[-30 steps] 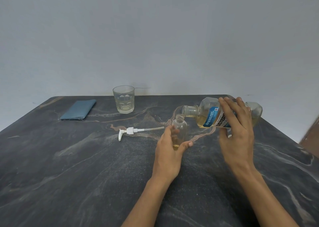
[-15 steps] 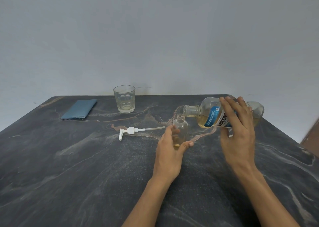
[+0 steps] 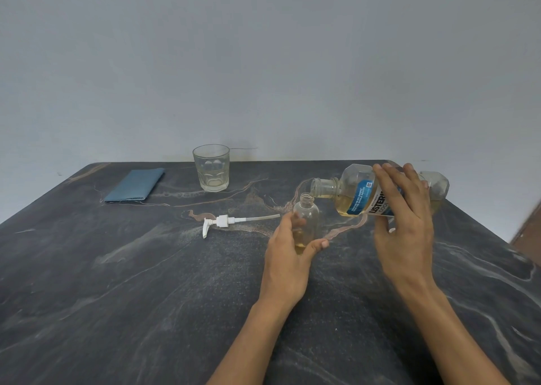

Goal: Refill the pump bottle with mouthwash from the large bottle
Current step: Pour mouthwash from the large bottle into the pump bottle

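On the dark marbled tabletop (image 3: 117,282), head view: small clear pump bottle (image 3: 306,217) stands upright right of centre, neck open, with a shallow layer of amber liquid at its base. Left hand (image 3: 288,255) holds it low down, fingers on the left side and thumb on the right, grip curled round the lower body.

Right hand (image 3: 405,223) holds the large bottle (image 3: 351,194) tipped roughly horizontal above the tabletop, fingers draped over the top of the labelled middle, thumb underneath; grip closed round the bottle. Cap is off. Its open mouth points left and sits just above and slightly behind the pump bottle's neck. Amber mouthwash pools along the lower side of the large bottle; whether a stream is leaving the mouth cannot be told.

White pump head (image 3: 219,223) with its dip tube lies flat on the tabletop, left of the pump bottle, tube end near the left hand. Further back stand an empty drinking glass (image 3: 211,168) and, to its left, a folded blue cloth (image 3: 134,185), lying flat. Plain grey wall (image 3: 263,62) behind.
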### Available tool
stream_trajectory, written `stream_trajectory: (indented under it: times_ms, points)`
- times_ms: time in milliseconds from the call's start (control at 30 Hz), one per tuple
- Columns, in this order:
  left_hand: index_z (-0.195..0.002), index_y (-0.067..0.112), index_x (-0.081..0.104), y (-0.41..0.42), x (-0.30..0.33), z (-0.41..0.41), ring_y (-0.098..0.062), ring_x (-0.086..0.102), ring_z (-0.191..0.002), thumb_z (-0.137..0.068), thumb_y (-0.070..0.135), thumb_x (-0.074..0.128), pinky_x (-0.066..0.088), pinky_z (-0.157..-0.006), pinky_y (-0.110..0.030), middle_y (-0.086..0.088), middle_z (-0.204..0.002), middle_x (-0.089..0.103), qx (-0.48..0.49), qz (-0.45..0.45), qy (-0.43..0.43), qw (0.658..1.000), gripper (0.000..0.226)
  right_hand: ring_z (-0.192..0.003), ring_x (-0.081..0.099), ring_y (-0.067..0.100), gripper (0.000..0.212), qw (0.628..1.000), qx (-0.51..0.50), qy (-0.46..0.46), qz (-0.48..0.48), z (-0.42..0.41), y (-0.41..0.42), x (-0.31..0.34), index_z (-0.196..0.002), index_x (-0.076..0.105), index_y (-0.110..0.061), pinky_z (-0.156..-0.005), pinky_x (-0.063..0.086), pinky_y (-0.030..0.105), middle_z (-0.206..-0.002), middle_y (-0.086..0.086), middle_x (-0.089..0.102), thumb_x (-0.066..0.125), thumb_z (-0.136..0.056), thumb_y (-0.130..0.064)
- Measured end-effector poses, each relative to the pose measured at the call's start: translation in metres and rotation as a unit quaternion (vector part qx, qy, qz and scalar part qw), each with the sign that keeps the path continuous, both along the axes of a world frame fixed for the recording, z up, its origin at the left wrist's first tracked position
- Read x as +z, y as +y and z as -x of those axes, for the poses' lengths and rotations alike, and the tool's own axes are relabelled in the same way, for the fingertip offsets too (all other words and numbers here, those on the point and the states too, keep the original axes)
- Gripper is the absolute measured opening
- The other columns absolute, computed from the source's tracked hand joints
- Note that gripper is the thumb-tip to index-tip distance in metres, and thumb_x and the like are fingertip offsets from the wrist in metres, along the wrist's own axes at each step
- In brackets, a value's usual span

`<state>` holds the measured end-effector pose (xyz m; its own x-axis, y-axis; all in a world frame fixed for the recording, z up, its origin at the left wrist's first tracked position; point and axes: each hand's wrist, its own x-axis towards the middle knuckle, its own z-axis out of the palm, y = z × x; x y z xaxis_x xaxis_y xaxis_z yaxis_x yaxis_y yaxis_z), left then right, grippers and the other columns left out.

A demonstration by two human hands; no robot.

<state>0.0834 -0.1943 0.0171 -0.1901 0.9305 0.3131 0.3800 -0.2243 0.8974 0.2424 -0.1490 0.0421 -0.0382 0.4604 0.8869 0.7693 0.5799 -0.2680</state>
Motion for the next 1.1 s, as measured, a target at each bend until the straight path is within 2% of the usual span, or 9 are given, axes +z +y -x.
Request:
stream_trajectory:
  times_ms: [267,433,667,900,1100]
  points:
    - [-0.125,0.025,0.044,0.0003,0.0005,0.0,0.001,0.045,-0.109,-0.08,0.033,0.069,0.035,-0.09,-0.017,0.015,-0.121,0.051,0.004,-0.001,0.007,1.0,0.052,-0.139,0.019,0.01,0.091,1.0,0.0,0.003,0.006,-0.0001,-0.0001,-0.0001,-0.139,0.037,-0.021,-0.118,0.008,0.03,-0.14,-0.007,0.037,0.059,-0.066,0.03]
    - [-0.128,0.024,0.044,-0.0008,0.001,-0.0001,0.0,0.045,-0.112,-0.079,0.034,0.069,0.037,-0.094,-0.02,0.016,-0.121,0.051,0.002,-0.002,0.003,1.0,0.056,-0.139,0.018,0.008,0.091,1.0,-0.002,0.002,0.008,-0.0004,0.0002,-0.0005,-0.139,0.037,-0.021,-0.119,0.006,0.028,-0.14,-0.008,0.037,0.058,-0.067,0.03]
    - [-0.126,0.025,0.043,-0.0014,0.0021,-0.0002,0.001,0.044,-0.11,-0.08,0.033,0.069,0.035,-0.092,-0.017,0.018,-0.118,0.049,-0.001,-0.001,0.005,1.0,0.053,-0.139,0.018,0.008,0.09,1.0,0.0,0.001,0.003,-0.0003,0.0005,-0.0002,-0.139,0.038,-0.02,-0.119,0.005,0.025,-0.14,-0.007,0.037,0.058,-0.067,0.03]
    - [-0.127,0.024,0.043,-0.0013,0.0027,-0.0005,0.001,0.042,-0.111,-0.08,0.032,0.068,0.035,-0.094,-0.02,0.015,-0.123,0.05,-0.001,0.003,0.003,1.0,0.053,-0.14,0.019,0.01,0.088,1.0,-0.001,0.001,-0.001,-0.0009,0.0007,-0.0006,-0.138,0.039,-0.018,-0.118,0.008,0.031,-0.14,-0.005,0.039,0.057,-0.067,0.03]
    - [-0.126,0.025,0.043,-0.0006,0.0018,-0.0005,0.0,0.043,-0.111,-0.08,0.034,0.069,0.035,-0.093,-0.02,0.021,-0.116,0.047,-0.001,0.003,0.004,1.0,0.053,-0.14,0.02,0.011,0.088,1.0,0.0,0.003,0.0,-0.001,0.0005,-0.0008,-0.139,0.039,-0.019,-0.119,0.007,0.029,-0.14,-0.005,0.039,0.057,-0.068,0.03]
